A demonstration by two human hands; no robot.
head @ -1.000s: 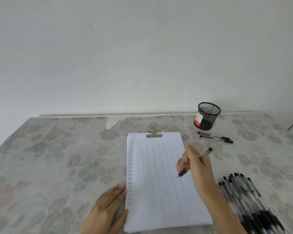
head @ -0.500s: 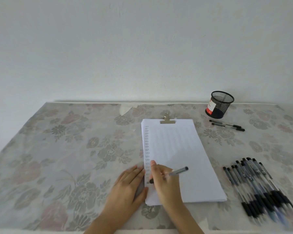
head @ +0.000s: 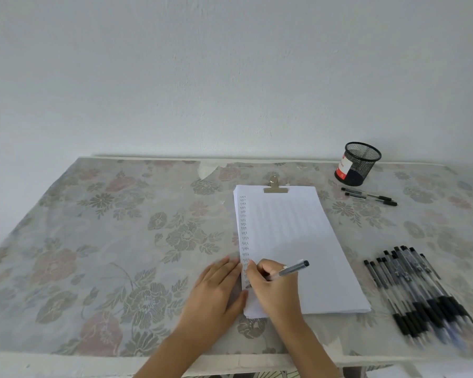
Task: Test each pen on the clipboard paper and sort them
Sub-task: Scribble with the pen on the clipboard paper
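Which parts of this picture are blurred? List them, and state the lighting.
Head view: the pile of pens smears at its lower-right ends; the right hand and its pen are fairly sharp; light is soft and even, no glare on the paper.

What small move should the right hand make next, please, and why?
Probably scribble a short mark: the right hand holds the pen tip-down at the foot of the column of marks on the paper, which the left hand steadies.

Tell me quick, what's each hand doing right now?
Left hand: open, lying flat at the left edge of the paper.
Right hand: closed on a pen, tip down on the paper.
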